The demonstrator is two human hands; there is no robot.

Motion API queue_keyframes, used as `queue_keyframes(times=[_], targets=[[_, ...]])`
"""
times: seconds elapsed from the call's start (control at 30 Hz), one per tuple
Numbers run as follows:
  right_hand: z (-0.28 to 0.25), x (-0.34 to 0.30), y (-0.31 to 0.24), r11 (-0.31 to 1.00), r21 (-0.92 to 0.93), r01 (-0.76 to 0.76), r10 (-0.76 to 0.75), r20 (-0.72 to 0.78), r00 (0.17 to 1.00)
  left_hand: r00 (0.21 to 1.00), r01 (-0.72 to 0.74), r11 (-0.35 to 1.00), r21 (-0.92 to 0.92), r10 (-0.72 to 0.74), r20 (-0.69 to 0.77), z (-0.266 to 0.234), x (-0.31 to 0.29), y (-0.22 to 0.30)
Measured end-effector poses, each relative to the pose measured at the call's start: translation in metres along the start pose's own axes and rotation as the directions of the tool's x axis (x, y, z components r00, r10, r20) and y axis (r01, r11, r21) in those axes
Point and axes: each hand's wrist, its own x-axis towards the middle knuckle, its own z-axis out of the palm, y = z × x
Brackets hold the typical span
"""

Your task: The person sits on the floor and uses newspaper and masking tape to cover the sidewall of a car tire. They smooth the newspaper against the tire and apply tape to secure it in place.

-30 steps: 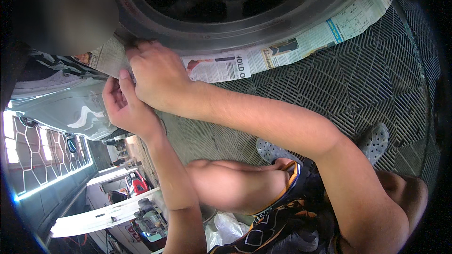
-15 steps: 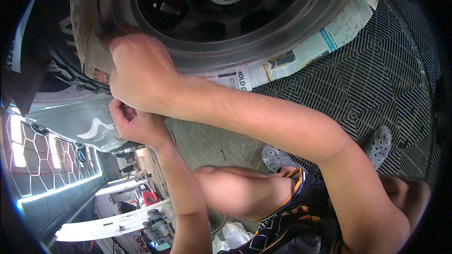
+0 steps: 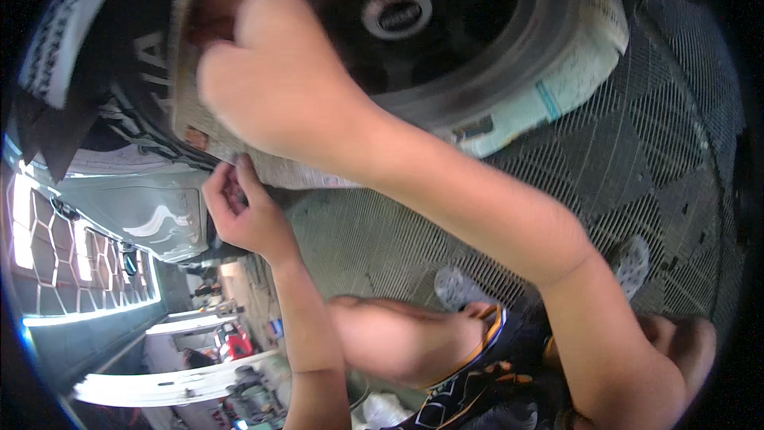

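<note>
A dark wheel (image 3: 485, 48) with a silver centre cap (image 3: 398, 12) fills the upper middle, and newspaper sheets (image 3: 585, 84) are set around its rim over the tyre. My right hand (image 3: 274, 72) is bent at the left side of the rim, against the newspaper there. Its fingers are dark and smeared by motion, so what they hold, if anything, does not show. Below it, my left hand (image 3: 247, 211) is apart from the right, close to the newspaper's lower edge. Its fingers are curled, with the thumb up; something small and dark may lie inside them.
Dark grated floor tiles (image 3: 541, 159) lie right of the wheel. My bare leg (image 3: 398, 334) and clear clogs (image 3: 458, 287) are below. A pale car panel (image 3: 143, 211) stands left. White bumper-like part (image 3: 159, 382), red object (image 3: 235, 342) and plastic bag (image 3: 386, 410) are lower left.
My right hand has moved up along the rim's left side. The left hand, close under the right before, is now separate from it. The whole view has shifted slightly.
</note>
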Motion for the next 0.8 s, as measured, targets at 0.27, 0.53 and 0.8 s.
queue_keyframes(times=[0.27,0.53,0.8], targets=[[0.006,-0.022,0.005,0.858,0.394,-0.33,0.435,-0.215,0.874,0.942,-0.319,0.918,-0.235,0.281,-0.183,-0.042,0.056,0.039],[-0.007,-0.044,-0.077,0.686,-0.545,0.482,0.137,0.748,0.65,0.957,-0.289,0.826,-0.483,0.248,-0.148,-0.076,0.251,0.082],[0.078,0.164,-0.175,-0.287,-0.333,0.898,-0.558,0.82,0.126,0.79,-0.421,0.761,-0.493,0.575,0.213,-0.004,0.35,0.054]])
